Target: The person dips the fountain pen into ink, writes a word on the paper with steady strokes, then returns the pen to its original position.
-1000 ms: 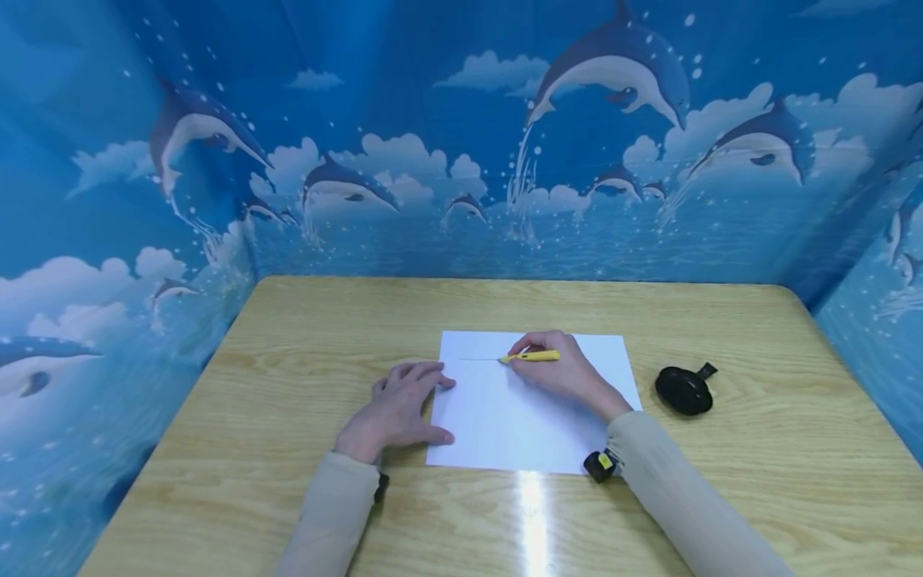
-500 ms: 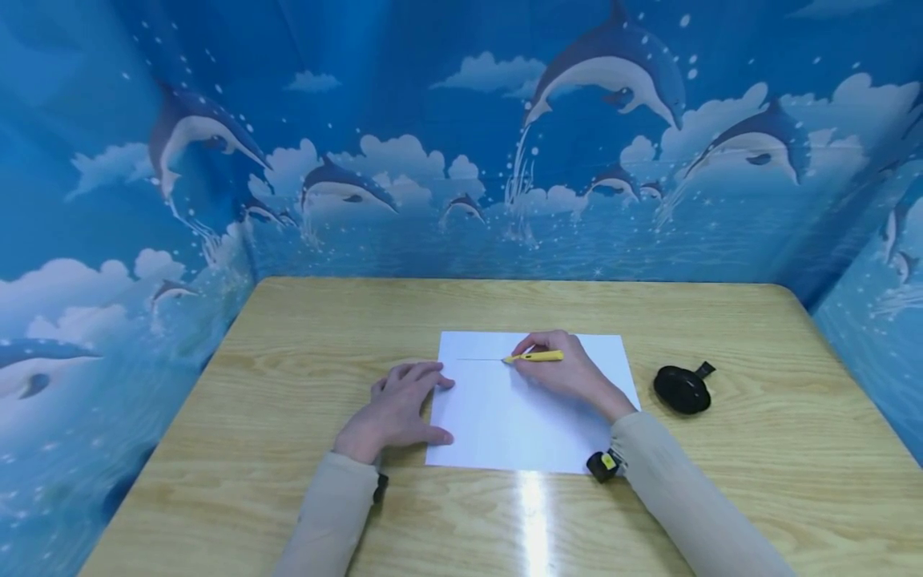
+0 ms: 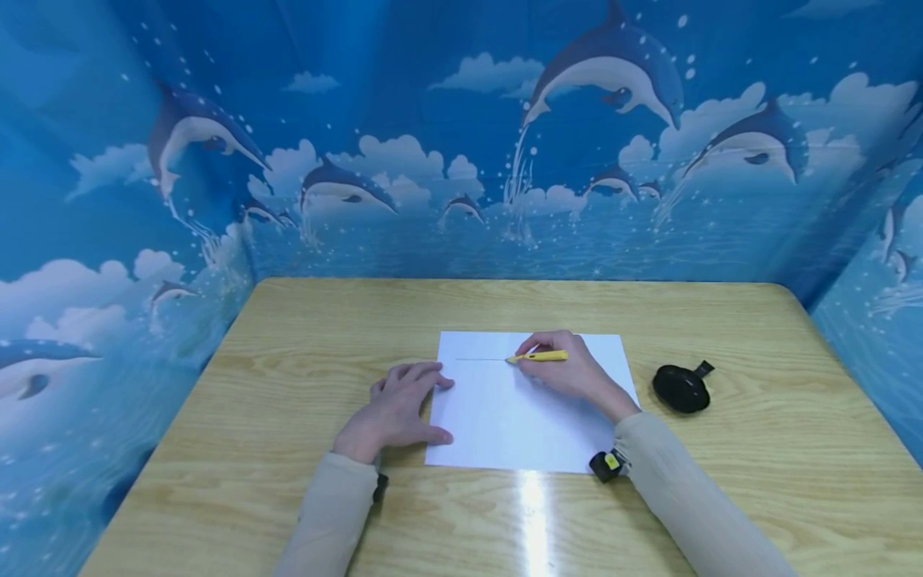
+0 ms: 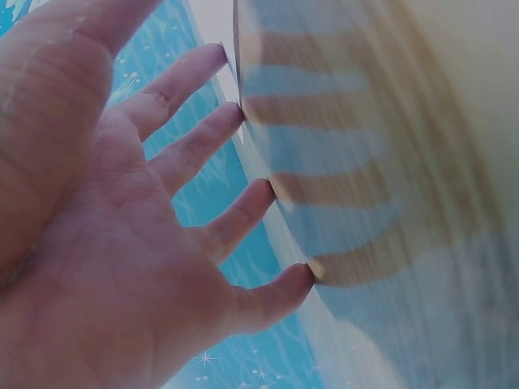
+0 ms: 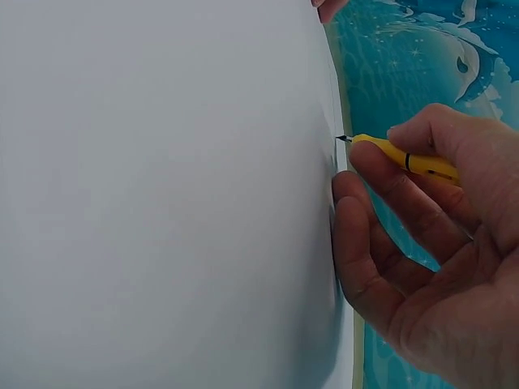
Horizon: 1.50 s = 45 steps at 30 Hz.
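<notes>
A white sheet of paper (image 3: 490,425) lies on the wooden table, with a thin dark line (image 3: 479,360) running across its upper left part. My right hand (image 3: 573,369) pinches a yellow fountain pen (image 3: 548,356) between thumb and fingers, its nib at the line's right end. In the right wrist view the pen's dark nib (image 5: 344,138) meets the paper, and the lower fingers rest on the sheet. My left hand (image 3: 397,413) lies spread at the sheet's left edge, thumb and index fingertip on the paper. The left wrist view shows several fingertips (image 4: 298,279) touching the surface.
A small black pan-shaped dish (image 3: 681,389) with a short handle stands on the table (image 3: 757,481) to the right of the paper. A blue curtain (image 3: 433,256) printed with dolphins hangs behind the table and along both sides.
My right hand has slid slightly to the right with the fountain pen, and the dark line has grown longer behind the nib. The left hand has stayed in place.
</notes>
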Each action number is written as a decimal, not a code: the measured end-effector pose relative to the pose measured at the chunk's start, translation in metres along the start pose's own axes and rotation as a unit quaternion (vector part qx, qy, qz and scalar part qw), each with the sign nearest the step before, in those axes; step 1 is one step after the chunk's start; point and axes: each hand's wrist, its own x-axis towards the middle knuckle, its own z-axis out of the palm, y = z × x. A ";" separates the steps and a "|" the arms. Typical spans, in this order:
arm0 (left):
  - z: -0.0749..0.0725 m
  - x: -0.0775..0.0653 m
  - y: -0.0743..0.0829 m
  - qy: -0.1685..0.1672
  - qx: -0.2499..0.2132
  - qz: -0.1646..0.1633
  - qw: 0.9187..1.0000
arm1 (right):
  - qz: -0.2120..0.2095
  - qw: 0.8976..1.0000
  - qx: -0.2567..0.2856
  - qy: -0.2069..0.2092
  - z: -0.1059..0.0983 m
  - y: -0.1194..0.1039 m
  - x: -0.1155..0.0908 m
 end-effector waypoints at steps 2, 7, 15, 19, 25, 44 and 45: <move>0.000 0.000 0.000 -0.001 0.000 -0.001 1.000 | 0.002 1.000 0.001 -0.001 0.000 0.000 0.000; 0.000 -0.001 0.000 -0.002 0.001 0.000 1.000 | 0.004 1.000 0.001 -0.002 -0.001 0.001 0.000; 0.000 -0.001 0.000 0.000 0.001 0.002 1.000 | 0.008 1.000 0.000 -0.002 -0.003 0.002 -0.001; 0.000 -0.001 0.000 0.001 0.004 0.001 1.000 | 0.010 1.000 -0.001 -0.001 -0.005 0.003 -0.002; -0.001 -0.002 0.001 0.000 0.003 -0.001 1.000 | 0.008 1.000 -0.002 -0.001 -0.007 0.005 -0.004; 0.000 -0.002 0.001 0.002 -0.004 -0.004 1.000 | 0.019 1.000 -0.016 0.008 -0.013 0.009 -0.010; 0.000 -0.002 0.001 0.002 -0.004 -0.004 1.000 | 0.021 1.000 -0.017 0.008 -0.013 0.009 -0.010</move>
